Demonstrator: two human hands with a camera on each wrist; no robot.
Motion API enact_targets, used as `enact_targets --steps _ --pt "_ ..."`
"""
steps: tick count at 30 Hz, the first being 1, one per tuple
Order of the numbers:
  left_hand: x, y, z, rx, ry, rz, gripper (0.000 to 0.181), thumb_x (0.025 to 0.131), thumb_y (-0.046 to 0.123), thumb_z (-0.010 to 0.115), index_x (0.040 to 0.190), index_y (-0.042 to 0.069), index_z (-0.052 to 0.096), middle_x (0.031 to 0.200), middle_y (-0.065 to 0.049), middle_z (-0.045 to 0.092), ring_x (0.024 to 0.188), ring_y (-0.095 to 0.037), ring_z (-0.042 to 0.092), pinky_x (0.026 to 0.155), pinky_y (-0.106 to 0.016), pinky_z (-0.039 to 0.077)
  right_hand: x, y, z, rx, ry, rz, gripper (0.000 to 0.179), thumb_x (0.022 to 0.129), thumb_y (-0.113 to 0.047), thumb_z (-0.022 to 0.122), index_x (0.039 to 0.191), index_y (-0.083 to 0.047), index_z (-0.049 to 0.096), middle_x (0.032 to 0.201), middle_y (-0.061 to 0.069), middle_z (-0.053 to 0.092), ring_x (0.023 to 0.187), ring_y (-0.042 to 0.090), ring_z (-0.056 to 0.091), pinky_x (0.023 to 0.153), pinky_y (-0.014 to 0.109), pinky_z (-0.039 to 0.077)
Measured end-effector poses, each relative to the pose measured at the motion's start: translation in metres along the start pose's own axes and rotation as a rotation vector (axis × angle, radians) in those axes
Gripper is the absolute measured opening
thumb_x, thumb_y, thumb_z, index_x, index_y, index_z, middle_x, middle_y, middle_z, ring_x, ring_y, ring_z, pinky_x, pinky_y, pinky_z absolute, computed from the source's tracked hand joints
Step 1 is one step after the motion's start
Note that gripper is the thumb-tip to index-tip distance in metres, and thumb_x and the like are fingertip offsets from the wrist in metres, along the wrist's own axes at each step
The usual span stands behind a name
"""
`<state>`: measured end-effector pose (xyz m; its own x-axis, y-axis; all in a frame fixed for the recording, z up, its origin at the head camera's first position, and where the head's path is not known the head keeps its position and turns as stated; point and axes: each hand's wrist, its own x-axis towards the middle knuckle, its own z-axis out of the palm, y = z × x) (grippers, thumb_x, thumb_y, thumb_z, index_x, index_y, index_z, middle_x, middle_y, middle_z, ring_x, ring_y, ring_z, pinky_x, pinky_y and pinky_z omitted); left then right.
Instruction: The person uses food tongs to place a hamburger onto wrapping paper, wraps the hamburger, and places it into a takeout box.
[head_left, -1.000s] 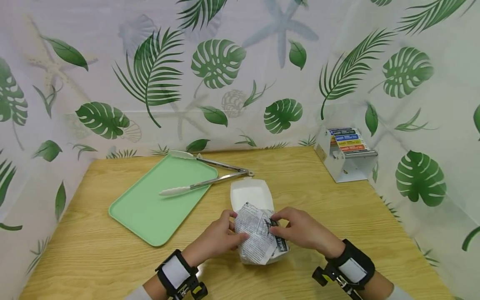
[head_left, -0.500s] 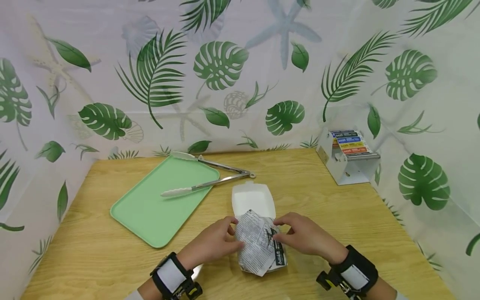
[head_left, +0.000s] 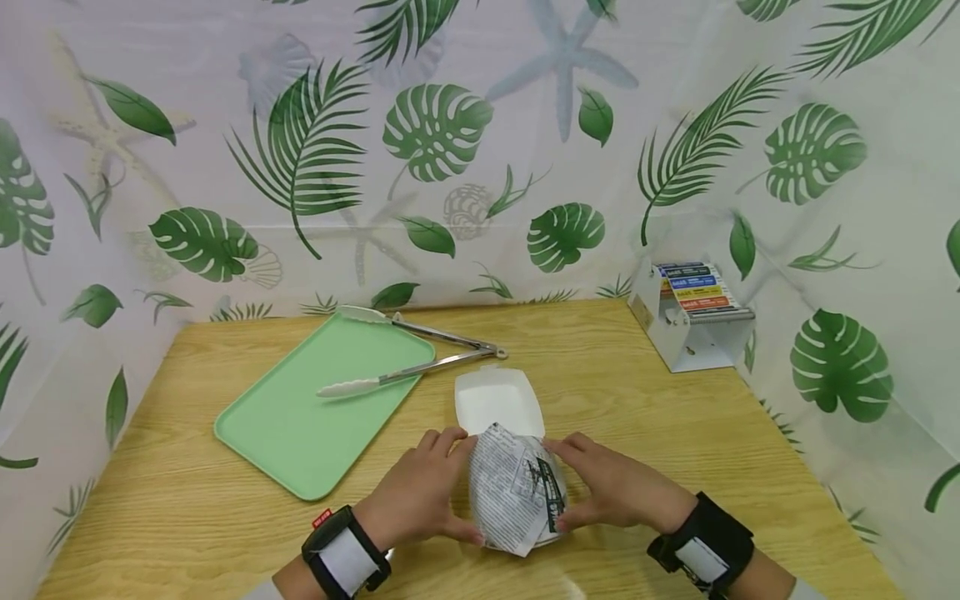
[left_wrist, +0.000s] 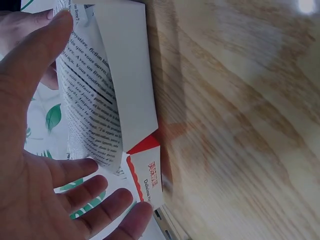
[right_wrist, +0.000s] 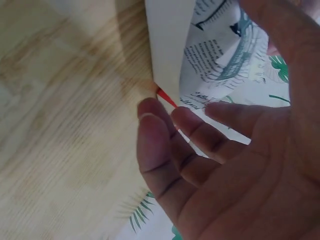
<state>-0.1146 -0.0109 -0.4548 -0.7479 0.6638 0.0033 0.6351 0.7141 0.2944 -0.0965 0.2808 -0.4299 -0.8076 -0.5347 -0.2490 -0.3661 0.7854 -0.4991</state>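
Note:
A bundle wrapped in newspaper-print paper [head_left: 513, 492] sits in the base of a white hamburger box [head_left: 498, 400], whose lid lies folded back on its far side. What the paper wraps is hidden. On the bundle's left side my left hand [head_left: 420, 492] spreads around it, thumb at the near edge and index finger near the far corner. My right hand [head_left: 607, 483] mirrors this on the right side, its thumb by the near right edge. In the left wrist view the box [left_wrist: 132, 75] shows red trim and lettering. The right wrist view has loosely bent fingers [right_wrist: 155, 145] beside it.
A green tray [head_left: 300, 442] lies to the left on the wooden table [head_left: 637, 400]. Tongs [head_left: 442, 361] with white tips rest spread over its right part. A white metal holder [head_left: 693, 333] with colourful labelled strips stands at the back right.
Both hands have shifted from the top of the paper to the bundle's left and right sides, with thumbs moved nearer the front. The paper lies flatter over the box base.

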Motion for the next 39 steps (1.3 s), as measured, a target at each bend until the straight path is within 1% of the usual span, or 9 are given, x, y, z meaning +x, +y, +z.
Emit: enact_targets --steps 6,9,14,19,25,29,33,36,39 --pt "0.004 0.002 0.007 0.007 0.01 0.009 0.117 0.058 0.071 0.087 0.144 0.001 0.049 0.142 -0.014 0.048 0.122 -0.03 0.05 0.093 -0.043 0.053 0.003 0.005 0.005 -0.001 -0.005 0.008 0.099 0.077 -0.05 0.085 0.156 -0.012 0.039 0.129 0.012 0.053 0.101 0.022 0.058 0.082 0.041 0.053" --pt "0.007 0.005 0.009 0.02 0.025 0.013 0.112 0.056 0.069 0.088 0.138 0.001 0.053 0.139 -0.013 0.05 0.12 -0.029 0.05 0.093 -0.041 0.053 0.004 0.007 0.009 -0.024 -0.003 0.005 0.097 0.078 -0.05 0.084 0.156 -0.013 0.04 0.125 0.01 0.054 0.096 0.018 0.057 0.078 0.036 0.052" --pt "0.008 0.008 0.011 0.047 0.045 0.008 0.104 0.053 0.065 0.092 0.129 0.003 0.06 0.13 -0.008 0.052 0.114 -0.025 0.05 0.087 -0.037 0.054 0.008 0.005 0.012 -0.036 -0.015 0.011 0.092 0.076 -0.049 0.085 0.153 -0.014 0.047 0.114 0.003 0.055 0.085 0.012 0.052 0.071 0.029 0.047" --pt "0.011 0.011 0.012 0.002 -0.007 -0.023 0.099 0.055 0.06 0.095 0.128 0.002 0.061 0.128 -0.008 0.051 0.113 -0.023 0.048 0.088 -0.036 0.053 0.01 0.002 0.012 -0.042 -0.022 0.025 0.089 0.072 -0.047 0.089 0.147 -0.012 0.054 0.105 0.0 0.052 0.078 0.01 0.047 0.064 0.026 0.042" --pt "0.017 0.015 0.01 -0.056 -0.06 -0.093 0.088 0.057 0.047 0.096 0.125 0.003 0.063 0.125 -0.009 0.05 0.11 -0.024 0.046 0.085 -0.037 0.052 0.016 -0.001 0.012 -0.057 -0.026 0.055 0.088 0.067 -0.047 0.092 0.14 -0.009 0.06 0.099 -0.001 0.052 0.077 0.012 0.046 0.063 0.026 0.04" --pt "0.02 0.019 0.01 -0.059 -0.072 -0.114 0.082 0.056 0.041 0.099 0.12 0.003 0.064 0.119 -0.007 0.049 0.107 -0.022 0.044 0.081 -0.035 0.051 0.02 0.001 0.015 -0.055 -0.016 0.059 0.088 0.066 -0.048 0.093 0.138 -0.009 0.062 0.097 -0.001 0.053 0.077 0.013 0.046 0.064 0.027 0.04" --pt "0.021 0.019 0.017 -0.057 -0.083 -0.132 0.079 0.056 0.038 0.099 0.119 0.004 0.065 0.116 -0.005 0.048 0.105 -0.021 0.044 0.079 -0.035 0.049 0.022 0.007 0.023 -0.01 0.005 0.046 0.084 0.065 -0.047 0.093 0.135 -0.011 0.064 0.094 -0.001 0.051 0.076 0.012 0.046 0.063 0.025 0.039" --pt "0.021 0.018 0.019 -0.054 -0.094 -0.15 0.079 0.056 0.039 0.098 0.12 0.006 0.065 0.121 -0.006 0.049 0.109 -0.023 0.045 0.081 -0.039 0.049 0.022 0.011 0.027 -0.007 0.026 0.011 0.082 0.067 -0.049 0.092 0.135 -0.011 0.064 0.092 -0.002 0.05 0.073 0.009 0.044 0.061 0.024 0.038" --pt "0.021 0.019 0.018 -0.024 -0.094 -0.151 0.08 0.056 0.042 0.097 0.122 0.007 0.067 0.132 -0.007 0.049 0.115 -0.025 0.045 0.085 -0.045 0.049 0.021 0.013 0.025 -0.049 0.036 -0.025 0.084 0.068 -0.053 0.09 0.136 -0.012 0.062 0.094 -0.003 0.051 0.072 0.007 0.042 0.06 0.024 0.039"
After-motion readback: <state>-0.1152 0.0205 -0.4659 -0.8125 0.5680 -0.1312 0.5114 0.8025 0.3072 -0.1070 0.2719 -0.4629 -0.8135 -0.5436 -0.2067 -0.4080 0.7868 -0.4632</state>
